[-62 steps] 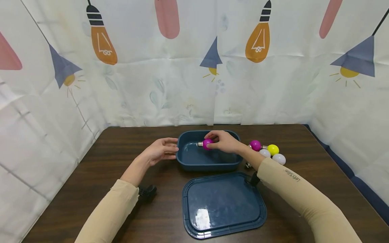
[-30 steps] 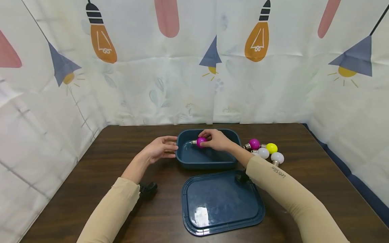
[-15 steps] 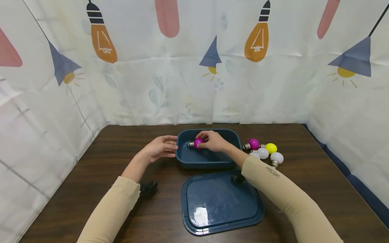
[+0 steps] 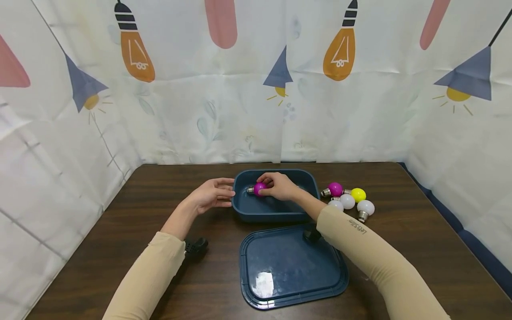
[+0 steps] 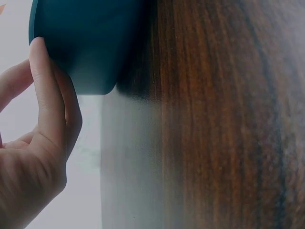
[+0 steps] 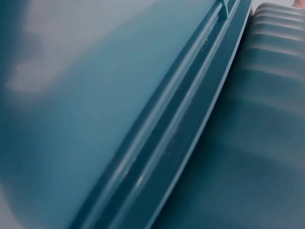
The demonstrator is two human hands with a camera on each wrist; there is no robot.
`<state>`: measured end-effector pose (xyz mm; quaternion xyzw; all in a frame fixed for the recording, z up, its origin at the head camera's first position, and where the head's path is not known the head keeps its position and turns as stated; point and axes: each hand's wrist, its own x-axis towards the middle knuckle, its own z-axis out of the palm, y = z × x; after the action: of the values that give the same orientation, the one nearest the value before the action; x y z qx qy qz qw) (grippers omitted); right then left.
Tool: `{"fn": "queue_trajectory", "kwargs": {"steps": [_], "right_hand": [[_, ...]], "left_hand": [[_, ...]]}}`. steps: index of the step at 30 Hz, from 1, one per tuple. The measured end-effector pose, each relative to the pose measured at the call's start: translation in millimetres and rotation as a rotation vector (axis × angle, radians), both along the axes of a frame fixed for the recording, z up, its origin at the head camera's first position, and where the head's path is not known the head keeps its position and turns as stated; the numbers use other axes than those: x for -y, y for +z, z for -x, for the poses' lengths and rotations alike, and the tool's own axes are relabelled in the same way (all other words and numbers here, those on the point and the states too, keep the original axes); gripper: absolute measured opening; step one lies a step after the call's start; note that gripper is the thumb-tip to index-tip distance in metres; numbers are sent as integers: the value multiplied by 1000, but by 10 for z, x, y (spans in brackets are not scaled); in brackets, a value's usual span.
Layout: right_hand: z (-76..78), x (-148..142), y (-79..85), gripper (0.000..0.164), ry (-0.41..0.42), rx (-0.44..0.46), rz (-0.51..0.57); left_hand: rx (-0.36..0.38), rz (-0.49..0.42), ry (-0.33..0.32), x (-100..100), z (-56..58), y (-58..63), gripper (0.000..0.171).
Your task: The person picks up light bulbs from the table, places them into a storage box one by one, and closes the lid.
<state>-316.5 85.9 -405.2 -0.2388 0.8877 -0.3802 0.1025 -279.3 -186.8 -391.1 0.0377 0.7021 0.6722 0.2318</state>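
In the head view, my right hand reaches into a dark blue plastic box and pinches a magenta light bulb by its round glass. The bulb lies sideways, its metal screw base pointing left, low inside the box. At the box's left end, my left hand has its fingers extended, with fingertips at the wall. The left wrist view shows those fingers touching the outside of the box. In the right wrist view the blue lid's rim fills much of the frame, and the right hand is hardly visible.
The flat blue lid lies on the dark wooden table in front of the box. Right of the box lie another magenta bulb, a yellow bulb and several white bulbs. A printed curtain hangs behind.
My right hand has carried the magenta bulb leftward and slightly lower inside the box, slowing in the last half second. My left hand has stayed at the box's left end.
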Motion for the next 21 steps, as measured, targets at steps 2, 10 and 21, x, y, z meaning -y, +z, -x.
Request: {"fn": "queue_trajectory", "kwargs": {"steps": [2,10,21], "right_hand": [[-6,-15,7,36,0,3,4],[-10,-105,33,37,3,3,23],[-93,-312,153,41,35,-19,34]], "left_hand": [[3,-2,0,-5,5,-2,60],[8,-9,0,-4,7,-3,60],[4,-4,-6,-2,26,-6,60]]}}
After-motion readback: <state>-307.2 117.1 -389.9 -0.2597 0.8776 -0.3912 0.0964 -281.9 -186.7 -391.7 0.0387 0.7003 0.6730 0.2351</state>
